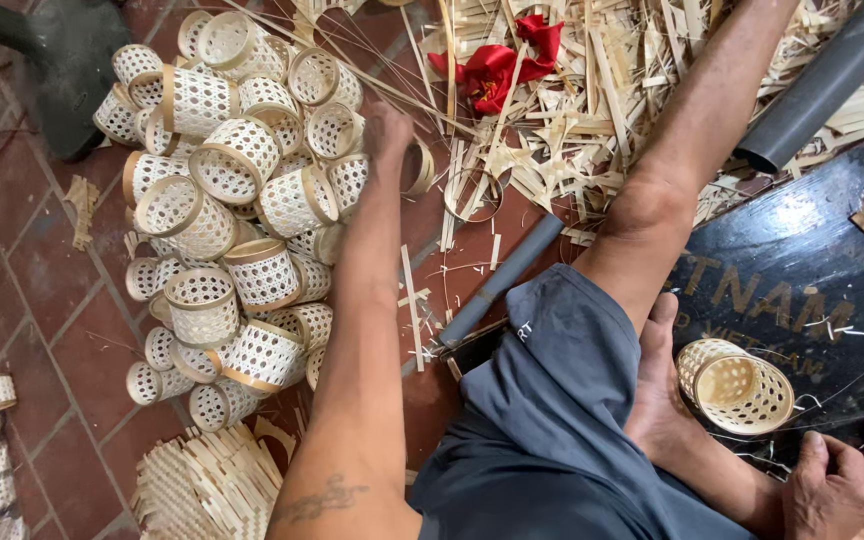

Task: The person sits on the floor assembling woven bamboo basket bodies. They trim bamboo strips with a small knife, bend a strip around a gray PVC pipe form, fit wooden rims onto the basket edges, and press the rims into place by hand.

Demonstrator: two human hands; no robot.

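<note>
I count two hands: my left hand [384, 128], my right hand [830, 490]. One woven basket [736, 385] sits just above the right fingers. The basket heap [237, 210] left of my left fingers: too many overlapping for an exact count. One red cloth [497, 62]. Two grey pipes [500, 280].

- Floor [42, 300] of reddish-brown tiles with pale joints fills the left and centre of the frame.
- Bamboo offcuts [592, 110] litter the floor across the upper middle and upper right.
- A dark glossy board [802, 250] lies at right.
- A grey pipe [822, 80] slants through the upper right corner.
- A dark object [72, 60] sits upper left.
- Light is soft and even.
</note>
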